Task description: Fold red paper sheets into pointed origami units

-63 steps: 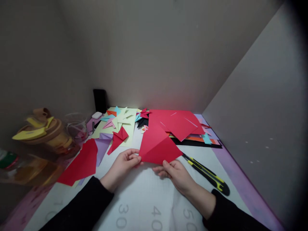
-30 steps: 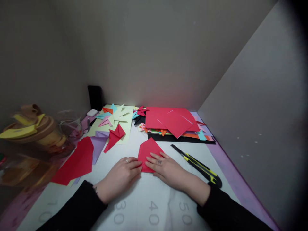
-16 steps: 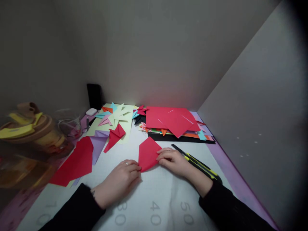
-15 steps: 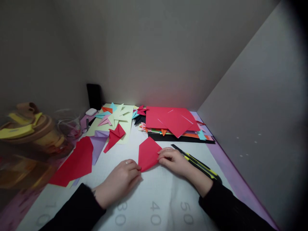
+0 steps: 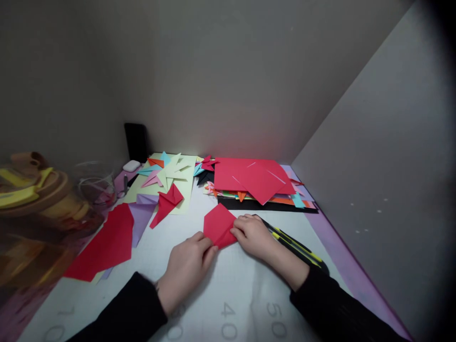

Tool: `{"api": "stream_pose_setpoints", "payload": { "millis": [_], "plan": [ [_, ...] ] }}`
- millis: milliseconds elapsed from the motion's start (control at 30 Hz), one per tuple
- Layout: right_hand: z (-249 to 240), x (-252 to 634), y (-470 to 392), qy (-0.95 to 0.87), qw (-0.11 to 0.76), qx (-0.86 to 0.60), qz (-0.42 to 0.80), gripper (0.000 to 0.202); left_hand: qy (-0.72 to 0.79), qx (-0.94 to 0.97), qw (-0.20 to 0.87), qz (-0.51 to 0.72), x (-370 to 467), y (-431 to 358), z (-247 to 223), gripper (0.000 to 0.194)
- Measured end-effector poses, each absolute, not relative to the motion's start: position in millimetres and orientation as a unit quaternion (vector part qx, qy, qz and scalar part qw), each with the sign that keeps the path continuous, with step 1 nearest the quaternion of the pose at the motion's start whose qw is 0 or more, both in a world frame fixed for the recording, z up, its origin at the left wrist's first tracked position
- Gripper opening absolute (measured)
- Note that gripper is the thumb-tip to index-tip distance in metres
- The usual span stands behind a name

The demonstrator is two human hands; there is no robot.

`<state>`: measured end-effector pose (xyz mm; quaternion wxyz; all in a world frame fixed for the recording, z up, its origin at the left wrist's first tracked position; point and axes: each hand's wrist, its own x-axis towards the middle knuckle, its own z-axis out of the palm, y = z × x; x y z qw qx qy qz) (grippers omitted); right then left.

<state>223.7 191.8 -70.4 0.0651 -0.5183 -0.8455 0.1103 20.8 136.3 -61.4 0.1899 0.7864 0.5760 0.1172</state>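
A folded piece of red paper (image 5: 218, 223) lies on the white mat (image 5: 199, 285) between my two hands. My left hand (image 5: 190, 261) pinches its lower left corner, thumb on top. My right hand (image 5: 251, 233) has its fingers closed on the paper's right edge. A crease line shows near the bottom of the sheet. Just beyond my right hand and forearm lies a black and yellow utility knife (image 5: 297, 244), partly covered by that arm. To the left rest a folded red paper piece (image 5: 167, 203) and a larger red sheet (image 5: 107, 244).
Behind, a stack of coloured paper topped by red sheets (image 5: 254, 178) sits near the wall. Folded paper pieces (image 5: 174, 171) lie on a pale green sheet. On the left stand a lidded cup (image 5: 42, 199), a clear container (image 5: 94, 183) and a black phone (image 5: 136, 142).
My left hand has moved up and right, its thumb now over the paper's lower edge. The lower part of the red paper appears folded further up. The view has shifted slightly.
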Motion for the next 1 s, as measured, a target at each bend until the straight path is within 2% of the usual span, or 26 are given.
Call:
{"api": "stream_pose_setpoints", "payload": {
  "millis": [600, 1000],
  "plan": [
    [-71, 217, 194, -0.84, 0.011, -0.539, 0.062, 0.025, 0.599, 0.788, 0.14, 0.029, 32, 148, -61, 0.025],
    [-72, 215, 196, -0.838, 0.003, -0.544, 0.047, 0.026, 0.602, 0.784, 0.148, -0.012, 34, 152, -58, 0.025]
  ]
}}
